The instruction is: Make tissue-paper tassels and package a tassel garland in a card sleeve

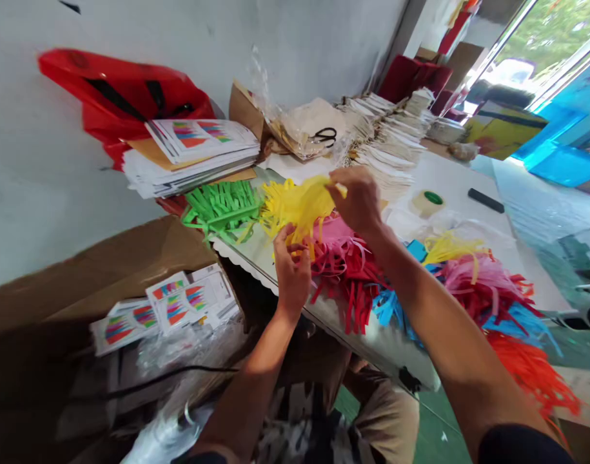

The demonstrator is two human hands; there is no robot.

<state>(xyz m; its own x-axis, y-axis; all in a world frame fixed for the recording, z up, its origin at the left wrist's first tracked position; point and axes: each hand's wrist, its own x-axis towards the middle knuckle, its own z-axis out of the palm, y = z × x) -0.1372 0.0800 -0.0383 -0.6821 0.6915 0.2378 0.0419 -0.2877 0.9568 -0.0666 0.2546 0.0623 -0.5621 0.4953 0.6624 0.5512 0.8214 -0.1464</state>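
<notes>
Yellow fringe (302,201), pinched by the right hand (358,198), trails to the half-curled left hand (293,269), whose grip is unclear.

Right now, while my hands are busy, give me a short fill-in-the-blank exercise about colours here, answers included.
1. The right hand holds strips coloured ____.
2. The bundle just left of them in the picture is coloured ____.
3. Behind the stack of printed sheets, the bag is mostly coloured ____.
Missing words: yellow; green; red.
</notes>
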